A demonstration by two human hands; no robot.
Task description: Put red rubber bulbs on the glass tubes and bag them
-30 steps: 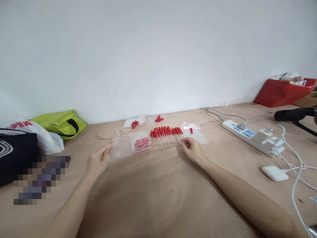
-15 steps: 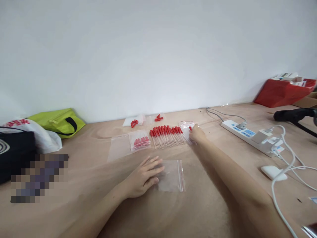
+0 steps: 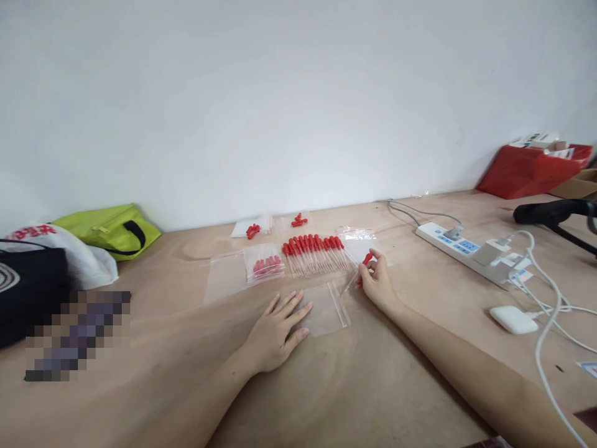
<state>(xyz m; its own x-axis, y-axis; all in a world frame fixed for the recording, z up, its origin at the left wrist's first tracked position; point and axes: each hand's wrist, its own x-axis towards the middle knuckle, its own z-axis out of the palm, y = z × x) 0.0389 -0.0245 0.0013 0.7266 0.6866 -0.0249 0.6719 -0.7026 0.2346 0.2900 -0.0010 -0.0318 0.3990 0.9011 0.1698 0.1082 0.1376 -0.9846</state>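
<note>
My left hand (image 3: 276, 333) lies flat with fingers spread on a clear zip-lock bag (image 3: 321, 311), its zip strip facing right. Just right of that strip, my right hand (image 3: 377, 280) pinches a dropper with a red rubber bulb (image 3: 367, 258); its thin clear tube slants down to the left. Beyond the bag lies a row of several red-bulbed droppers (image 3: 312, 249), bulbs toward the wall and tubes toward me. To their left, a small stack of zip-lock bags (image 3: 263, 261) has red bulbs inside.
A clear bag (image 3: 357, 236) lies right of the row. Two small groups of red bulbs (image 3: 253, 231) rest on bags near the wall. At right are a white power strip (image 3: 459, 249), a white charger (image 3: 513, 319) and loose cables. A green bag (image 3: 109, 230) stands at left.
My right hand has come back from the right end of the row toward me, carrying a dropper. Under my left hand, the zip-lock bag has shifted and turned slightly.
</note>
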